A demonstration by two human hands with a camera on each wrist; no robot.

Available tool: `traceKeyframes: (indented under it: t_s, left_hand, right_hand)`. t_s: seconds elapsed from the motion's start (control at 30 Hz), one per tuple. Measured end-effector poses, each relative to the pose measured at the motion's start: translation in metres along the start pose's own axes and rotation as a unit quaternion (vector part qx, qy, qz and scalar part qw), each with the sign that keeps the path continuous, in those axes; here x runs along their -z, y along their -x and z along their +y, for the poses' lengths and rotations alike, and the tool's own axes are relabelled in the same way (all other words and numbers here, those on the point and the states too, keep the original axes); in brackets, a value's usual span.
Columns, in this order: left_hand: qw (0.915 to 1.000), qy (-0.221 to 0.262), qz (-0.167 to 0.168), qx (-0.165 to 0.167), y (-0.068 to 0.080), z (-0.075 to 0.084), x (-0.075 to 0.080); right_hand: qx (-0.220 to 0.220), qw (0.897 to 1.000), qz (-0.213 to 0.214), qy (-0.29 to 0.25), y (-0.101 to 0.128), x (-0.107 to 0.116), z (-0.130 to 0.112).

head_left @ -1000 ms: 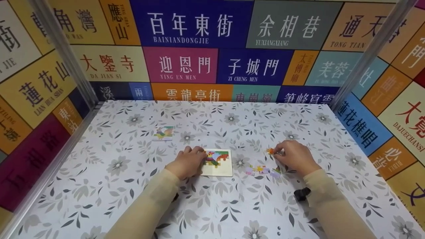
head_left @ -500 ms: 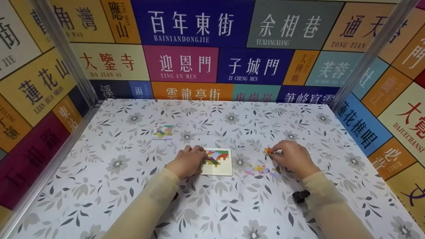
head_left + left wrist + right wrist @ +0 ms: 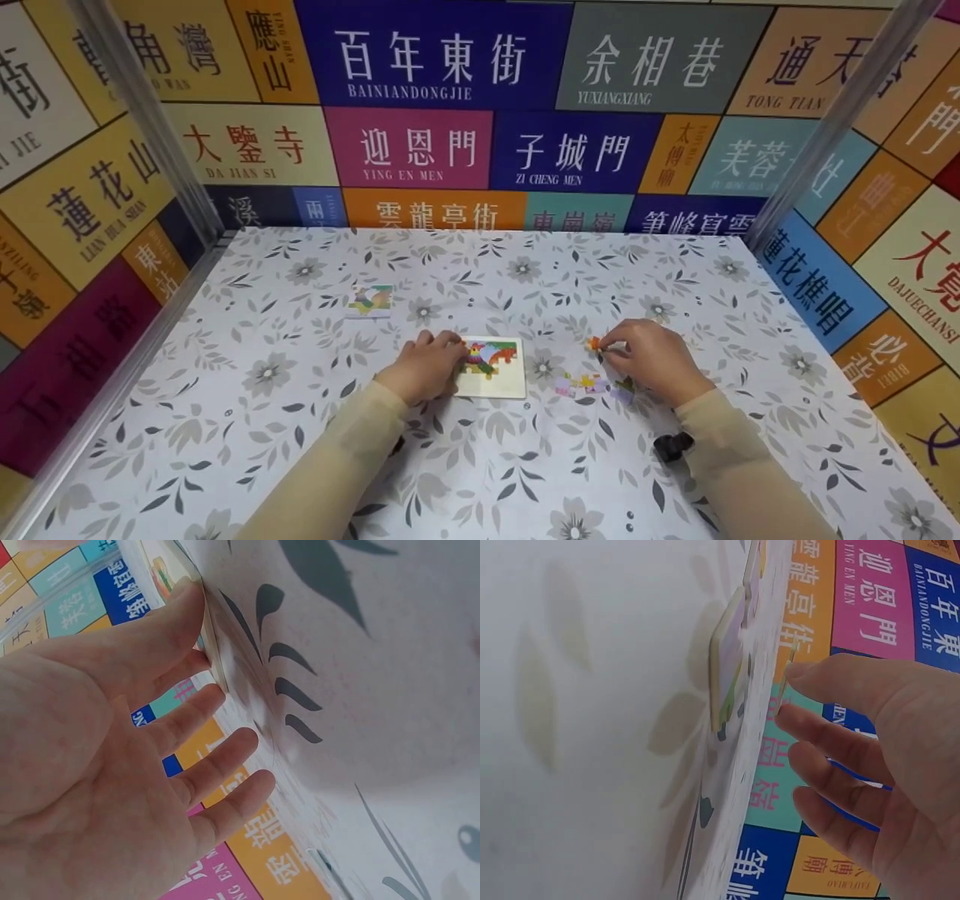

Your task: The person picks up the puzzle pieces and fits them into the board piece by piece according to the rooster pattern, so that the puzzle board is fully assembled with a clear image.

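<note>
A small puzzle board (image 3: 495, 385) lies mid-table, its upper part filled with a colourful bird picture and its lower part bare. My left hand (image 3: 424, 367) holds it at the left edge, thumb and index finger on the board (image 3: 174, 561) in the left wrist view, the other fingers spread. To the right, my right hand (image 3: 651, 358) pinches an orange puzzle piece (image 3: 593, 344) between thumb and index finger. That piece (image 3: 784, 690) appears edge-on in the right wrist view. Several loose puzzle pieces (image 3: 589, 384), pink, yellow and lilac, lie just below the right hand.
A square bird picture card (image 3: 369, 302) lies at the back left of the flower-patterned table (image 3: 480, 480). Panels with large printed characters (image 3: 409, 146) wall in the back and both sides. A black device (image 3: 673, 448) sits beneath the right wrist.
My right hand has moved slightly left toward the board with the orange puzzle piece in its pinch. The left hand and the board have stayed in place.
</note>
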State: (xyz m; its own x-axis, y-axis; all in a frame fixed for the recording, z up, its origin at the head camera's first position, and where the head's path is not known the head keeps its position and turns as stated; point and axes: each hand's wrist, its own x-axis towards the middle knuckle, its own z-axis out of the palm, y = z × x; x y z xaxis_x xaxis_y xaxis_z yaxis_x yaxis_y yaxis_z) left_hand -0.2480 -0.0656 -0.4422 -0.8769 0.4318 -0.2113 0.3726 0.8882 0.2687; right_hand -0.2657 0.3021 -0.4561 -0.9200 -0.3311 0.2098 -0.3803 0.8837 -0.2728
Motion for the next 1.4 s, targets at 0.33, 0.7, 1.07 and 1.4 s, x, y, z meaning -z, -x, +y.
traceKeyframes:
  t_s: [0.33,0.7,1.07,1.4]
  left_hand:
    - [1.0000,0.003,-0.001,-0.004,-0.002,-0.002,0.000]
    - [0.9999,0.007,0.005,-0.005,-0.001,-0.003,-0.001]
    - [1.0000,0.007,0.001,0.002,-0.002,-0.002,-0.001]
    - [1.0000,0.006,-0.003,-0.002,-0.001,-0.003,0.000]
  right_hand:
    - [0.024,1.000,0.004,0.018,-0.002,-0.007,-0.008]
    - [0.043,0.999,0.000,0.017,-0.005,-0.014,-0.022]
    - [0.056,0.998,-0.004,0.011,-0.010,-0.016,-0.035]
    - [0.076,0.997,-0.010,0.013,-0.017,-0.020,-0.055]
